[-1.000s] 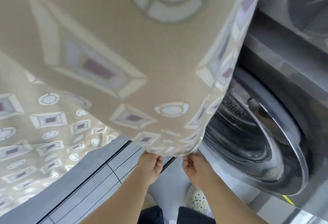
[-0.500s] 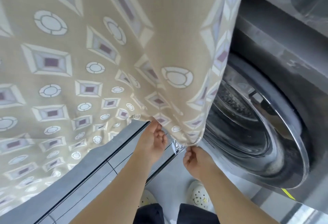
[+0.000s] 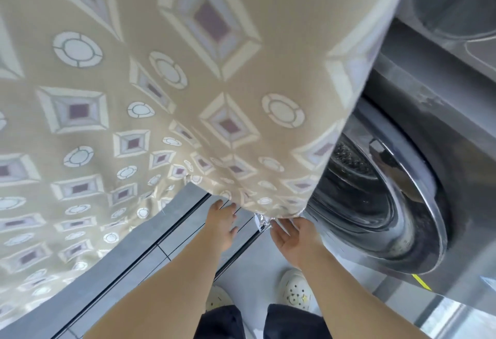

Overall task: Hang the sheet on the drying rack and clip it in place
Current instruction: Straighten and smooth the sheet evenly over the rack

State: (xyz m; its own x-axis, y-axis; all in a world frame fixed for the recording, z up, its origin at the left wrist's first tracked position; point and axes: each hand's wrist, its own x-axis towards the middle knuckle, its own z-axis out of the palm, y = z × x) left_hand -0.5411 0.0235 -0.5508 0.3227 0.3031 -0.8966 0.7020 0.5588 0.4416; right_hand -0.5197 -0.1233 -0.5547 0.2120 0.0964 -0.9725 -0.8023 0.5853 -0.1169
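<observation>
A beige woven sheet fills the upper and left part of the view, hanging down in front of the person and printed with cream diamond frames around mauve squares and with white segmented rings. Its cloth looks matte and slightly coarse, and its lower hem gathers into soft folds just above the two hands. What it hangs from lies out of view.

The left hand reaches up beneath the hem with its fingers spread loose, their tips at the edge of the cloth and gripping nothing that can be seen. The right hand is palm-up and open just below the hem's lowest corner, its fingers uncurled (whether they touch the cloth cannot be told). Between the hands sits a small shiny, crinkled silver thing, too blurred to name.

To the right stands a dark grey front-loading washing machine with a round glossy chrome-rimmed door. Below, the floor is grey tile with dark tracks, and pale perforated clogs show under dark trouser legs.
</observation>
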